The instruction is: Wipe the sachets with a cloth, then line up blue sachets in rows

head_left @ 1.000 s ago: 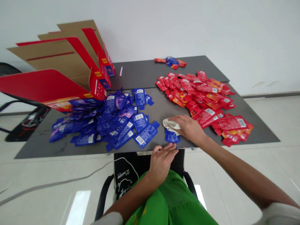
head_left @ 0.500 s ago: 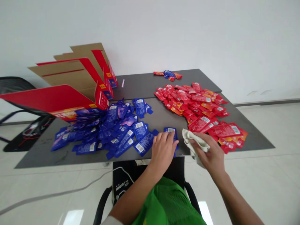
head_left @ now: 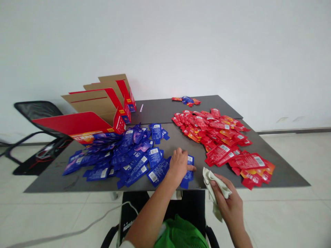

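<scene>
Beneath the left hand [head_left: 178, 162] lies a separate blue pouch [head_left: 189, 175], flat on the grey table [head_left: 287, 175]. The fingers of this hand are bent over the pouch's upper part; whether they pinch it or only press, I cannot tell. To the right of the pouch, the right hand [head_left: 229, 198] is gripping a crumpled whitish cloth [head_left: 212, 181], which stands apart from the pouch.

About progress, I judge that the work concerns just this 1 pouch and is not finished with it. Left of the pouch spreads a large heap of blue pouches [head_left: 129, 156]; beyond it to the right lies a heap of red pouches [head_left: 207, 129]. All these lie loose, and how many of them are done I cannot tell. The pouches seem to be of thin, shiny film, rectangular, with a narrower tab at 1 end; many carry a white barcode patch.

Farther from the pouch, beyond it to the left, stand at least 3 cardboard boxes [head_left: 120, 124] with raised flaps, glossy red outside and plain brown inside. Far behind the pouch lies a small mixed cluster of pouches [head_left: 187, 100].
</scene>
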The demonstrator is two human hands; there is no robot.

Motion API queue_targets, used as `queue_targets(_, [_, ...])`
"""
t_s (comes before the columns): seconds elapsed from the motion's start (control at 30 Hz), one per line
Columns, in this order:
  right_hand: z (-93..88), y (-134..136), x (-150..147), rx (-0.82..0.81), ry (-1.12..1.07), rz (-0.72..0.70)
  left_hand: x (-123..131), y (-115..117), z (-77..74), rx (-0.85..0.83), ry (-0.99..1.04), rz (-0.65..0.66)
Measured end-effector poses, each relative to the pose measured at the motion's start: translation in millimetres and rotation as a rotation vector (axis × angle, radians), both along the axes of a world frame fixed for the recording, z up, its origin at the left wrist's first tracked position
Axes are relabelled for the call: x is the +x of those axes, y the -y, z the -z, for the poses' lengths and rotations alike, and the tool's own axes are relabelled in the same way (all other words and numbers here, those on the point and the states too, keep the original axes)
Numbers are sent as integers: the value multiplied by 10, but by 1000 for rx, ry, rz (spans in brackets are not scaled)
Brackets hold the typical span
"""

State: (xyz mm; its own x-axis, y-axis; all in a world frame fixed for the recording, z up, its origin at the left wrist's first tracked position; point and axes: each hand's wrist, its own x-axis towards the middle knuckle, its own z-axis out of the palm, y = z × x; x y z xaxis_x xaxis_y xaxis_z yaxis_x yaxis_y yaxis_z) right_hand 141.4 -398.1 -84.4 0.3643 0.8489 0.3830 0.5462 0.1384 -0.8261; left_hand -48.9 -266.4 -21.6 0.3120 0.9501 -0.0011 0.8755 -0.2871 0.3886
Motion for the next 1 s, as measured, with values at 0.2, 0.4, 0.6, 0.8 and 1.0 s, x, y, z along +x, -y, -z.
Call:
queue_targets(0.2, [56, -20, 3, -4, -67, 40, -75, -121, 1, -145, 158, -18])
queue_targets(0.4, [103, -28, 27, -33, -89, 33, -146, -274, -34, -203, 220, 53])
queue_targets(0.6, [52, -26, 6, -34, -108, 45, -166, -265, -109, -236, 309, 89])
queue_targets(0.8, [33, -19, -20, -63, -131, 74, -201, -211, -232, -253, 385, 150])
queue_targets(1.0, [13, 0, -22, -34, -132, 48, -228, -28, -442, -18, 445, 378])
